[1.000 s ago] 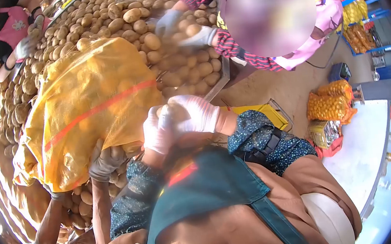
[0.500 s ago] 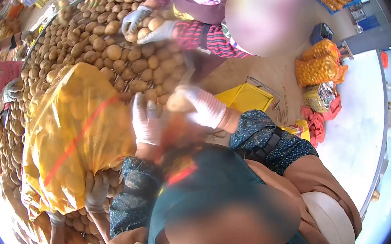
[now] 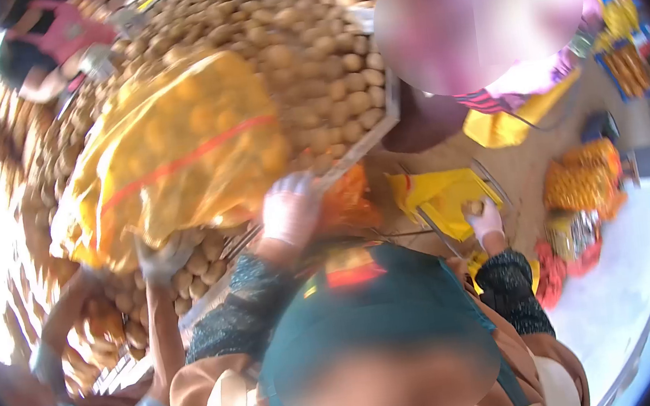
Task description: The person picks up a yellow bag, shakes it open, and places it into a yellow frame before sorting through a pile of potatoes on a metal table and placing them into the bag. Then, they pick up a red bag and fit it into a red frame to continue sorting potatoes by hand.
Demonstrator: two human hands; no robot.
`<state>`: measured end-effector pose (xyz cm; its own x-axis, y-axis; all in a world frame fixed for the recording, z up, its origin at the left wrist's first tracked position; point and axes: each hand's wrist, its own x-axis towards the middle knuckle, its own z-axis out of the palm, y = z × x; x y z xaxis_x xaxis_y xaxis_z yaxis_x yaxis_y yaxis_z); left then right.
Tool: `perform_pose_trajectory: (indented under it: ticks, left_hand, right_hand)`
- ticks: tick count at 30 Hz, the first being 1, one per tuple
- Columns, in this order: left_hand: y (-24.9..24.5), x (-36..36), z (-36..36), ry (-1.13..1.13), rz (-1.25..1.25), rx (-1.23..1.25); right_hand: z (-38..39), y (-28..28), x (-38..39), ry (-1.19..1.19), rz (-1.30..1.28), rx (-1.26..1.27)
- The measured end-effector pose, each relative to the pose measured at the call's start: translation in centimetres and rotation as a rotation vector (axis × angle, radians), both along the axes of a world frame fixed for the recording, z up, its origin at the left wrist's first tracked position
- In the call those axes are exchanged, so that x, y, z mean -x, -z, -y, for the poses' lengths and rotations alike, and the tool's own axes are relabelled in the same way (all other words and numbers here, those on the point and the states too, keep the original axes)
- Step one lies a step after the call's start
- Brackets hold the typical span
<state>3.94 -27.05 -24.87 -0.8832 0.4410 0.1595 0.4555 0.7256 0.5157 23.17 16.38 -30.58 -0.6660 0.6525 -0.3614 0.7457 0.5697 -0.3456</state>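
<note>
My right hand [image 3: 487,221], in a pale glove, is closed around a potato [image 3: 472,208] over a yellow sack [image 3: 440,190] beside a metal frame. At the sorting table's rim [image 3: 363,149] is my left hand [image 3: 290,207], also gloved and smeared by motion, its fingers toward the potatoes [image 3: 342,110]. Just left of it lies a large, full yellow sack [image 3: 191,150] with a red stripe. An orange mesh bag [image 3: 350,196] hangs below the rim, between my hands.
Another person's gloved hands [image 3: 163,257] grip the striped sack's near edge. A co-worker [image 3: 473,26] stands across at the upper right, and one in pink [image 3: 69,32] at the far left. Full orange mesh sacks [image 3: 583,177] stand on the floor at right.
My right hand has swung right and down from the table with the potato, over the yellow sack. My left hand has shifted right in view. The whole view has turned; the striped sack sits higher.
</note>
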Motion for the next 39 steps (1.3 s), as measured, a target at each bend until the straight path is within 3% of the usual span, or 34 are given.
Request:
perform_pose_trajectory:
  ticks: [3,6,9,11,13,14,15,17,19,20,21,24,25,26,27,28,29,33,36,39]
  left_hand:
    - [0.7,-1.9,2.8,-0.049,0.054,0.000]
    - [1.2,-4.0,5.1,-0.140,0.075,0.037]
    - [-1.4,-4.8,7.3,-0.178,-0.071,0.046]
    - [-1.8,-5.5,8.3,-0.327,0.012,0.109]
    - [-1.4,-5.9,9.1,-0.407,0.045,0.144]
    - [-2.6,-6.1,8.9,-0.404,0.083,0.282]
    - [0.1,-6.8,10.1,-0.442,0.033,0.336]
    - [1.4,-6.6,10.5,-0.487,0.062,0.185]
    - [2.8,-5.9,10.4,-0.452,0.017,0.099]
    - [3.4,-5.7,10.4,-0.435,-0.003,0.058]
    - [4.0,-5.7,10.4,-0.480,0.055,0.053]
    - [6.1,-4.2,10.7,-0.514,0.105,0.140]
    - [4.7,-3.1,11.0,-0.467,0.063,0.249]
    - [3.2,-2.4,11.2,-0.449,0.232,0.273]
    - [3.5,-1.6,11.4,-0.438,0.207,0.268]
    - [3.7,-0.8,11.6,-0.427,0.182,0.264]
    - [7.3,-1.8,12.3,-0.428,-0.029,0.228]
    - [10.6,0.6,13.4,-0.414,-0.212,0.377]
    - [7.8,11.9,13.2,-0.140,-0.380,0.521]
    - [4.0,20.8,12.0,0.260,-0.709,0.840]
  right_hand:
    - [-0.2,3.5,-0.3,-0.289,-0.137,-0.419]
    - [1.2,1.6,4.6,-0.222,-0.157,0.124]
    - [6.6,-2.1,10.6,-0.473,-0.315,0.026]
    - [9.4,-3.1,14.7,-0.685,-0.566,0.023]
    - [12.1,-4.1,19.2,-0.832,-0.678,0.046]
    - [13.5,-4.5,21.3,-0.874,-0.700,0.045]
    - [15.3,-4.9,22.6,-0.917,-0.732,0.029]
    - [18.1,-3.6,25.7,-0.899,-0.767,-0.063]
    - [20.1,-0.9,28.4,-0.776,-0.558,-0.032]
    - [21.2,-0.3,28.6,-0.773,-0.594,-0.132]
    - [22.1,0.4,28.6,-0.764,-0.631,-0.233]
    - [23.0,1.6,29.7,-0.697,-0.567,-0.232]
    - [23.3,1.9,30.1,-0.694,-0.508,-0.249]
    - [23.8,2.2,30.4,-0.692,-0.454,-0.248]
    - [24.0,2.1,30.8,-0.688,-0.404,-0.249]
    - [24.0,1.4,30.8,-0.677,-0.504,-0.243]
    - [23.5,0.6,30.2,-0.671,-0.602,-0.235]
    - [23.2,1.2,30.2,-0.678,-0.618,-0.238]
    - [23.5,0.3,30.3,-0.652,-0.577,-0.223]
    - [23.1,-0.1,30.8,-0.669,-0.526,-0.230]
